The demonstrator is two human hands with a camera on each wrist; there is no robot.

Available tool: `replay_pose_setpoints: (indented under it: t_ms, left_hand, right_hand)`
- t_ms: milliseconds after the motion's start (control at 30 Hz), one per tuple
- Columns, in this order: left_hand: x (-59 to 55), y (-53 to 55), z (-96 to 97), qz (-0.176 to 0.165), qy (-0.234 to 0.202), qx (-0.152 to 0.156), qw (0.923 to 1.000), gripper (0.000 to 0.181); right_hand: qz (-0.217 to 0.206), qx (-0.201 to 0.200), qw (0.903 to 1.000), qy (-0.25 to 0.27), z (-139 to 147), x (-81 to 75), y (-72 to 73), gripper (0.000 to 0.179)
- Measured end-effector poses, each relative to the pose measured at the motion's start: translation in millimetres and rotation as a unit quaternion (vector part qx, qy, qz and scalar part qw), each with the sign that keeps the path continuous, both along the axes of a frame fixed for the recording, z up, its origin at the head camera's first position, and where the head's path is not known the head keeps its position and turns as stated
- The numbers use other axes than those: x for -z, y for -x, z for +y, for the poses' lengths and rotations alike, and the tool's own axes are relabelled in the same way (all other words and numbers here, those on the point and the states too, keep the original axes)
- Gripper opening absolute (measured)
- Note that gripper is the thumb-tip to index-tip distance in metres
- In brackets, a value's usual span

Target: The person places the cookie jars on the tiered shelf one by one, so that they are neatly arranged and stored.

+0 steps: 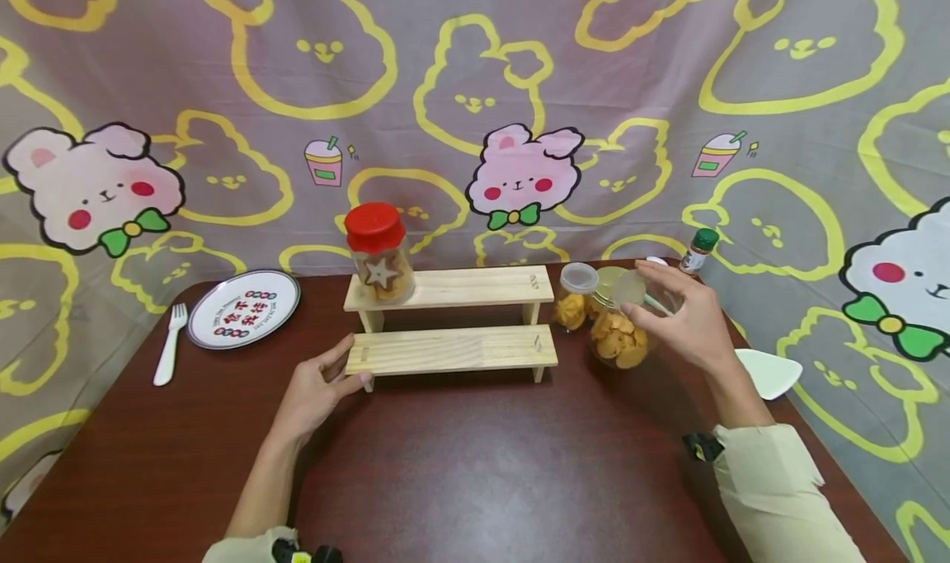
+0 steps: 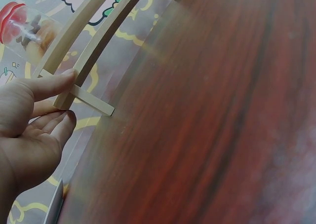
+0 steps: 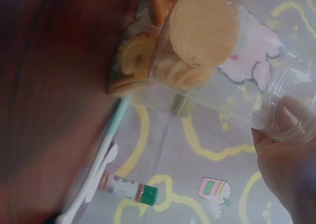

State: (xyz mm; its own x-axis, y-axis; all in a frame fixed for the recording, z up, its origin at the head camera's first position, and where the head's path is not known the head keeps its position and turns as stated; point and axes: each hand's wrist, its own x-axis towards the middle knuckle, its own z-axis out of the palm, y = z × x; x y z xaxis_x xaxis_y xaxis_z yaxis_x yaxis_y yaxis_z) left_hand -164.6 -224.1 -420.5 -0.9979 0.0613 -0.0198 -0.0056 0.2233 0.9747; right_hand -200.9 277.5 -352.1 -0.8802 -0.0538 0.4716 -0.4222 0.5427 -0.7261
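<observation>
Gripping the wooden rack (image 1: 423, 352) by the left end of its lower tier (image 1: 482, 349), the left hand (image 1: 315, 388) sets thumb and fingers about the board; this hold likely prevents the light frame from sliding. The right hand (image 1: 686, 316) grasps the cookie jar (image 1: 619, 342) at its clear lid (image 1: 631, 287), just right of the rack; a top hold presumably suits a wide, smooth body better than a side grip. Whether the jar's base touches the table (image 1: 475, 464) cannot be told. The red-lidded jar (image 1: 380, 266) stands upright at the left end of the upper tier (image 1: 482, 287), apparently so placed that the board supports its base. Note the obstructions: a small jar (image 1: 571, 306) stands between the rack and the cookie jar, and another jar (image 1: 609, 279), partly hidden, sits behind; low sideways travel could strike either. Beyond the right hand stands a green-capped bottle (image 1: 698, 254); a white dish (image 1: 772, 373) lies near the right forearm (image 1: 736, 394). At far left, a plate (image 1: 243, 309) and a fork (image 1: 169, 349) lie side by side, apart from the rack.
</observation>
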Motion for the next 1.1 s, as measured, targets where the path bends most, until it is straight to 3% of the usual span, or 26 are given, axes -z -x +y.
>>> replay_pose_setpoints:
  t_ms: [200,433,567,867,1100]
  left_hand:
    - [-0.8,0.0,-0.3,0.0,-0.002,0.001,1.0,0.076]
    - [-1.6,-0.2,-0.7,0.0,0.003,0.003,1.0,0.076]
    - [-0.6,0.2,-0.9,0.002,0.001,0.002,1.0,0.076]
    - [0.1,0.8,-0.6,0.003,0.0,0.0,1.0,0.075]
    - [0.5,0.6,-0.5,0.002,-0.002,0.002,1.0,0.075]
  right_hand:
    - [0.019,-0.001,0.9998,-0.005,-8,-11.0,2.2,0.057]
    - [0.044,-0.018,0.9981,0.04,-22,-22.3,3.1,0.054]
    - [0.067,-0.017,0.9969,0.037,-30,-30.8,2.9,0.054]
    - [0.076,-0.046,0.9903,0.108,-49,-48.7,3.2,0.052]
    - [0.105,-0.021,0.9906,0.085,-70,-60.4,9.7,0.052]
